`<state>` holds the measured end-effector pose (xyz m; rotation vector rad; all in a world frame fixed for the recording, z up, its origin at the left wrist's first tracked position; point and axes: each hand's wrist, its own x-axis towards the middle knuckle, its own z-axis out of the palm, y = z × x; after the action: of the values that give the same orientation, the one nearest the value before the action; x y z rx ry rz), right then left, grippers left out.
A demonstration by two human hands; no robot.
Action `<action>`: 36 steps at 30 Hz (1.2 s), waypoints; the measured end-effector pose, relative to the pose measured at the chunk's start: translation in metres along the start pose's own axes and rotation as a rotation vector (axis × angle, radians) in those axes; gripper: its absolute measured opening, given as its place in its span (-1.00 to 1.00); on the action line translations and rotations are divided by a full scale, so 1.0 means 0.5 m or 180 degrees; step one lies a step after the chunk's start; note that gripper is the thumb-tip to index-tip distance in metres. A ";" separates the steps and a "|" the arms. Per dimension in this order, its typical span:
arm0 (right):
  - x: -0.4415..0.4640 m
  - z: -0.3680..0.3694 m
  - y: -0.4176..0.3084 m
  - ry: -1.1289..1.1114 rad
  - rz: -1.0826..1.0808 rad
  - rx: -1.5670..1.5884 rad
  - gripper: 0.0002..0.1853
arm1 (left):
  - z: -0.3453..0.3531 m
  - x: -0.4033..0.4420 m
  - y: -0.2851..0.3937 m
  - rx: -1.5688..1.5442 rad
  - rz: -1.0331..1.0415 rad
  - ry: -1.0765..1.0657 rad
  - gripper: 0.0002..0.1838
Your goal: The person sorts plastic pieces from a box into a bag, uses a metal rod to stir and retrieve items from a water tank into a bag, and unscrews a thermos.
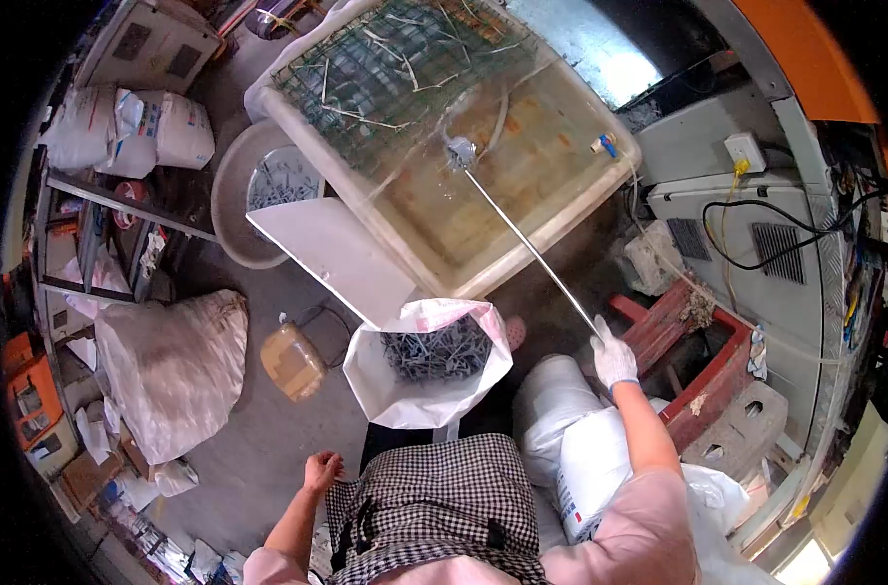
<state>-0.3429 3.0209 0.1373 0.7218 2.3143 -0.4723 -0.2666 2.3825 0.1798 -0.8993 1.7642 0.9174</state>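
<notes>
My right hand (614, 357), in a white glove, is closed round the near end of a long metal rod (532, 252). The rod's far end meets the water in a large pale tub (522, 255), where the surface is disturbed. Bare and empty, my left hand (323, 470) hangs beside the checked apron (434, 497) with its fingers loosely curled and partly apart. In front of me an open white sack (377, 385) holds many small dark grey pieces (439, 353). A white board (336, 255) slopes from the tub toward the sack.
A round basin (231, 210) of grey pieces stands left of the tub. Green netting (366, 88) lies over the tub's far part. Full white sacks (590, 458) and a red metal frame (717, 390) are at my right. A taped package (293, 362) lies on the floor.
</notes>
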 end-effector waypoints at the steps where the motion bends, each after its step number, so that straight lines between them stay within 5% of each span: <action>1: 0.018 -0.006 -0.016 -0.0044 0.0060 0.0042 -0.51 | 0.001 0.002 -0.004 -0.0044 -0.0005 0.0015 -0.78; 17: 0.377 0.075 -0.312 0.0395 -0.0419 0.0673 -0.63 | 0.081 -0.002 -0.018 0.0087 -0.0014 -0.0049 -0.77; 27: 0.162 0.150 -0.096 0.0263 -0.0091 0.0883 -0.51 | 0.067 0.003 0.000 0.0053 -0.0329 -0.0106 -0.75; 36: 0.110 0.090 -0.086 0.0394 0.0018 0.0591 -0.53 | 0.057 0.003 -0.004 0.0297 0.0015 -0.0095 -0.72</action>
<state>-0.3819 2.9850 0.0733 0.8679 2.4040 -0.6637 -0.2541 2.4062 0.1696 -0.8180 1.7693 0.8402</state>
